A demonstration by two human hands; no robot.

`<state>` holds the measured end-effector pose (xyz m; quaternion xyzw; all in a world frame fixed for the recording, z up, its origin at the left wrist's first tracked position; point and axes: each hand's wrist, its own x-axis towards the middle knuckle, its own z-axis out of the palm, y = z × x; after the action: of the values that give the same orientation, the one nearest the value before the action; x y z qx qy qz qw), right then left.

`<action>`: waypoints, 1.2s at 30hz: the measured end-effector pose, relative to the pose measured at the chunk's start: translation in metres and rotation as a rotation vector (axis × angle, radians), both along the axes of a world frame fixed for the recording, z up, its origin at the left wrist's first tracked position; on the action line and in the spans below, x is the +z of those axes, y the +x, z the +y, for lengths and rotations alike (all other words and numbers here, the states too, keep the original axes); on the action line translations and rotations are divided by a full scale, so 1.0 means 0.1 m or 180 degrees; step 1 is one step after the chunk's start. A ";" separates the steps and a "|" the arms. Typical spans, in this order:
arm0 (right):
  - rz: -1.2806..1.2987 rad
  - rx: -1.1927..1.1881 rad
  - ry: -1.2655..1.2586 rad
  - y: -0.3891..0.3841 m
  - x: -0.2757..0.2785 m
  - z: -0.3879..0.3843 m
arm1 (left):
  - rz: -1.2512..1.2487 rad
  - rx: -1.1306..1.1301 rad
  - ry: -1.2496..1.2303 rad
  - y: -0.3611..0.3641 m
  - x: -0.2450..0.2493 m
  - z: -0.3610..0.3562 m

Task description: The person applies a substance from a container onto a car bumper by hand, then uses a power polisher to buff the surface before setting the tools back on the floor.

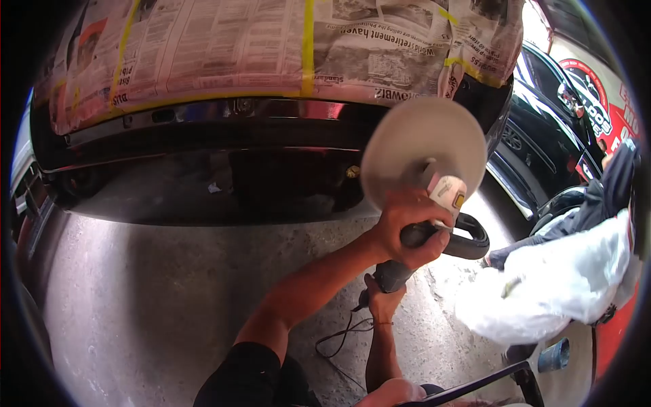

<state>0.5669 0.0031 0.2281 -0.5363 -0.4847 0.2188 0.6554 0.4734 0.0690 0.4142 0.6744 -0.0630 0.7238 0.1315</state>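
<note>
A polishing machine (447, 192) with a large round pale pad (424, 146) is held in front of the right part of a dark glossy car bumper (203, 183). My left hand (413, 227) is wrapped round the front of the machine, near its black loop handle (471, 237). Lower down, my right hand (385, 298) grips the rear handle (393, 275), from which a black cord (346, 332) hangs. The pad looks blurred and overlaps the bumper's edge; whether it touches cannot be told.
Newspaper (224, 54) with yellow tape covers the car above the bumper. At the right are another dark car (542, 129), clear plastic sheeting (549, 278), a person in dark clothing (610, 190), a blue bucket (555, 356) and a red-and-white sign (590, 95). Concrete floor (183, 292) lies below.
</note>
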 end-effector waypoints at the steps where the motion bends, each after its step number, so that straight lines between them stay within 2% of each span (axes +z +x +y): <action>1: 0.0062 0.0011 -0.0178 0.01 -0.07 -0.04 | 0.0127 0.0041 -0.0036 0.05 -0.07 0.00; 5: 0.0297 0.0233 -0.0600 0.04 -0.43 -0.29 | 0.0383 0.0116 -0.0208 0.12 -0.46 -0.11; 6: 0.0328 0.0408 -0.0778 0.06 -0.62 -0.36 | 0.0377 0.0200 -0.0222 0.11 -0.56 -0.17; 8: 0.0220 0.0654 -0.0763 0.13 -1.46 -0.40 | 0.0695 0.0659 -0.0354 -0.05 -0.78 -0.35; 9: 0.0282 0.0633 -0.0770 0.05 -1.68 -0.52 | 0.0918 0.0856 -0.0444 -0.16 -0.95 -0.45; 11: -0.0316 0.0650 -0.0435 -0.23 -1.97 -0.71 | 0.1238 0.1068 -0.0491 -0.49 -1.23 -0.64; 12: -0.0209 0.0615 -0.0445 -0.32 -1.76 -0.79 | 0.1339 0.1081 -0.0436 -0.68 -1.29 -0.74; 14: 0.0108 0.1881 -0.1485 -0.49 -1.04 -0.99 | 0.1172 0.1874 -0.0532 -0.89 -1.17 -1.14; 15: 0.0221 0.1876 -0.1441 -0.58 -1.06 -0.98 | 0.1138 0.2165 -0.0570 -0.97 -1.11 -1.30; 16: 0.0283 0.2288 -0.1248 -0.66 -1.07 -0.96 | 0.1097 0.2462 -0.0598 -1.05 -1.07 -1.41; 17: 0.0338 0.2697 -0.1032 -0.76 -1.06 -0.95 | 0.1204 0.2455 -0.0537 -1.15 -1.06 -1.47; 20: 0.0462 0.3110 -0.0914 -0.98 -0.94 -0.85 | 0.1114 0.2600 -0.0328 -1.34 -0.90 -1.56; 21: 0.0549 0.3129 -0.0860 -1.03 -0.88 -0.81 | 0.1115 0.2686 -0.0301 -1.36 -0.83 -1.57; 23: 0.0100 0.3245 -0.0907 -1.11 -0.80 -0.75 | 0.1083 0.2866 -0.0263 -1.38 -0.70 -1.59; 26: 0.0434 0.2955 -0.0403 -1.21 -0.77 -0.72 | 0.1055 0.3046 -0.0198 -1.35 -0.54 -1.54; 30: 0.0486 0.2542 -0.0465 -1.09 -0.65 -0.63 | 0.1013 0.2567 -0.0290 -1.16 -0.42 -1.31; 32: 0.0369 0.2751 -0.0530 -0.90 -0.52 -0.58 | 0.1077 0.2445 -0.0329 -1.11 -0.46 -1.29; 36: 0.0128 0.2956 -0.0427 -0.60 -0.39 -0.51 | 0.0574 0.2768 -0.0382 -1.12 -0.75 -1.42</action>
<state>0.5066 -0.0481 0.1887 -0.2994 -0.6454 0.5301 0.4613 0.3616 -0.0731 0.3390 0.6898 0.2802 0.6525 -0.1411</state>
